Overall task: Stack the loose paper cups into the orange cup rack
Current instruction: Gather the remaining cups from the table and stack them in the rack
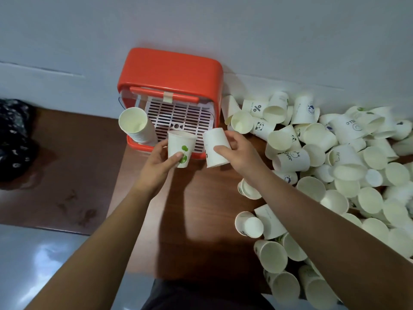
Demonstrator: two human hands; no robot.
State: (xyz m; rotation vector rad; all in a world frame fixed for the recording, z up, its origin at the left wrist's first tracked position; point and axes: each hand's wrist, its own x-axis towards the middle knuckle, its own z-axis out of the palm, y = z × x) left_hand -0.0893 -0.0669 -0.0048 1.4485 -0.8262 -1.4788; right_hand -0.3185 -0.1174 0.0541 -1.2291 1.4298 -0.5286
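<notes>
One nested stack of paper cups (136,126) so far, leaning at the left inside the orange cup rack (169,68). Two more just in front of it: green-printed cup (180,148) clasped by left hand (161,159), plain cup (215,148) gripped by right hand (239,148). Dozens of loose cups (335,164) heaped on the brown table (190,209) to the right, not yet stacked. Judged barely begun.
</notes>
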